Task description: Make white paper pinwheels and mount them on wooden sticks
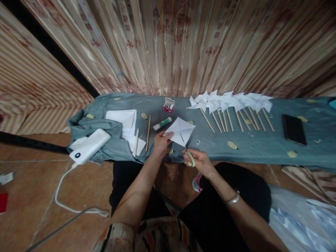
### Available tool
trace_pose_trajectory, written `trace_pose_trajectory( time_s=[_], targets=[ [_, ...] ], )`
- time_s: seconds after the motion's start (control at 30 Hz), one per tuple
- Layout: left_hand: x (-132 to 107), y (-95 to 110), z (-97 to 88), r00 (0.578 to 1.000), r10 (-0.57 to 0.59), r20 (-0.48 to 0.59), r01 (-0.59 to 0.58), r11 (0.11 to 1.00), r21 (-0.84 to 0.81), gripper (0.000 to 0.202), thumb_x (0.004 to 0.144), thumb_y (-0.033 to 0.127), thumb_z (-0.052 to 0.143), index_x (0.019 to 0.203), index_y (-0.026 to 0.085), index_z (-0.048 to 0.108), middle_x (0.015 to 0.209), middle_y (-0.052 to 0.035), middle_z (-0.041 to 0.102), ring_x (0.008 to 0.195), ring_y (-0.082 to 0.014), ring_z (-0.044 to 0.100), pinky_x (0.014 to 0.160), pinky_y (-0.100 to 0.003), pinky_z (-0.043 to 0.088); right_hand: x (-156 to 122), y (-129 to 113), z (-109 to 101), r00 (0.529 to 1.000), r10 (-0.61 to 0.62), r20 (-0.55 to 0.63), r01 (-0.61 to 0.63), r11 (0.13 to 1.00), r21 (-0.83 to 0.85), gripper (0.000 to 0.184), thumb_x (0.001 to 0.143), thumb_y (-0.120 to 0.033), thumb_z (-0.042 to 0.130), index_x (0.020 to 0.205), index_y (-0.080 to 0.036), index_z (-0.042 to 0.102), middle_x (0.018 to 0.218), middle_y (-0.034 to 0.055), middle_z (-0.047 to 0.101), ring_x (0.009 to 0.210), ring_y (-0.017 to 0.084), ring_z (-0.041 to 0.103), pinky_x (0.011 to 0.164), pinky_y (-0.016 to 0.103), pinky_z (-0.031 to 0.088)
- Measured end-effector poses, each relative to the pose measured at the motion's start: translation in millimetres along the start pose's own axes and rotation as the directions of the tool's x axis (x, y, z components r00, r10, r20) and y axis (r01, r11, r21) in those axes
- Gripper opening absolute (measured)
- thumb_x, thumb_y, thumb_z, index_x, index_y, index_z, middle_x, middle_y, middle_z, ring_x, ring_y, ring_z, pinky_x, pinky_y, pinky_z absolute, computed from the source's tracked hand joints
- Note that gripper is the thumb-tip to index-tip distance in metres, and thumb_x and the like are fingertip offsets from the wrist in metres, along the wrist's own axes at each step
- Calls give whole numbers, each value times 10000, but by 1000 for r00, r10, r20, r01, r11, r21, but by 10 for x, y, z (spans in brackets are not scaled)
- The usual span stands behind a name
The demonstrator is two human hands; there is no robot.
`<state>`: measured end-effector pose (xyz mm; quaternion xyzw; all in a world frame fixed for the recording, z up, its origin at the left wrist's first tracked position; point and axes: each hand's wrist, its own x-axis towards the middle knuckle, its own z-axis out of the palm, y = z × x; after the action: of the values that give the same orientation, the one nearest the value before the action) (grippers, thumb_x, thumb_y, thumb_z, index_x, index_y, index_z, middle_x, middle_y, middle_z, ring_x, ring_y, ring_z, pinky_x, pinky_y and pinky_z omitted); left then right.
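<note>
A square of white paper (181, 128) with crease lines is pinched at its near left corner by my left hand (162, 141). My right hand (197, 160) grips a pair of scissors (191, 159) with light green handles. Their blades lie at the near right part of the sheet, pointing toward its middle. Just beyond the paper are a glue stick (162, 124) with a green label and a small open red-and-white box (168, 105) holding small metal pieces. One bare wooden stick (148, 133) lies left of my left hand.
Several white paper pinwheels (231, 101) on wooden sticks lie in a row at the back right. A black phone (294, 129) is far right. White sheets (121, 117), a white pen (136, 141) and a corded white device (90, 146) are left. A pleated curtain (168, 49) hangs behind the cloth-covered table (262, 150).
</note>
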<state>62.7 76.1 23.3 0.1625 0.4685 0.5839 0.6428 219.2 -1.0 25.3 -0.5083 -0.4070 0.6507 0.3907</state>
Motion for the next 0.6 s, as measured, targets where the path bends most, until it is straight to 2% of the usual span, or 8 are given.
trace_pose_trajectory(
  time_s=[0.13, 0.27, 0.37, 0.47, 0.53, 0.6],
  targets=[
    [8, -10, -8, 1000, -4, 5, 4, 1000, -6, 395, 368, 221, 893, 686, 123, 679, 689, -28, 693, 637, -138, 623, 678, -291, 503, 1, -32, 16, 1000, 19, 15, -19, 1000, -11, 525, 558, -595, 791, 857, -175, 692, 560, -25, 609, 497, 91, 517, 500, 240, 415],
    [13, 6, -18, 1000, -7, 15, 7, 1000, -25, 344, 421, 194, 871, 696, 125, 676, 686, -21, 689, 636, -132, 622, 695, -289, 505, -24, -125, -29, 993, 24, 115, -14, 996, -86, 529, 647, -650, 713, 862, -168, 673, 643, 4, 649, 534, 88, 530, 515, 225, 398],
    [16, 54, -24, 999, -11, 30, 12, 999, -52, 276, 500, 158, 827, 731, 136, 678, 723, -20, 701, 692, -138, 643, 764, -301, 516, -93, -239, -161, 975, 60, 214, -24, 986, -167, 496, 707, -632, 684, 850, -158, 667, 673, 16, 651, 571, 94, 536, 536, 223, 397],
    [25, 116, -33, 998, -52, 33, 55, 993, -102, 215, 569, 103, 766, 757, 149, 673, 766, -17, 715, 756, -142, 663, 841, -312, 513, -196, -346, -359, 958, 103, 268, -55, 982, -182, 504, 718, -611, 692, 925, -152, 660, 700, 19, 653, 581, 98, 533, 554, 229, 404],
    [26, 148, -44, 996, -77, 35, 80, 990, -114, 199, 590, 90, 745, 758, 159, 664, 773, -16, 719, 793, -149, 672, 866, -309, 509, -249, -392, -483, 958, 95, 272, -50, 985, -166, 518, 722, -601, 696, 970, -147, 659, 724, 28, 660, 583, 100, 534, 556, 233, 405],
    [13, 165, -57, 996, -67, 59, 71, 995, -70, 201, 588, 115, 753, 759, 164, 660, 777, -19, 722, 812, -157, 675, 857, -299, 510, -259, -417, -569, 980, 33, 197, -7, 991, -132, 537, 718, -606, 694, 996, -147, 662, 740, 36, 667, 592, 106, 539, 556, 236, 404]
  ],
)
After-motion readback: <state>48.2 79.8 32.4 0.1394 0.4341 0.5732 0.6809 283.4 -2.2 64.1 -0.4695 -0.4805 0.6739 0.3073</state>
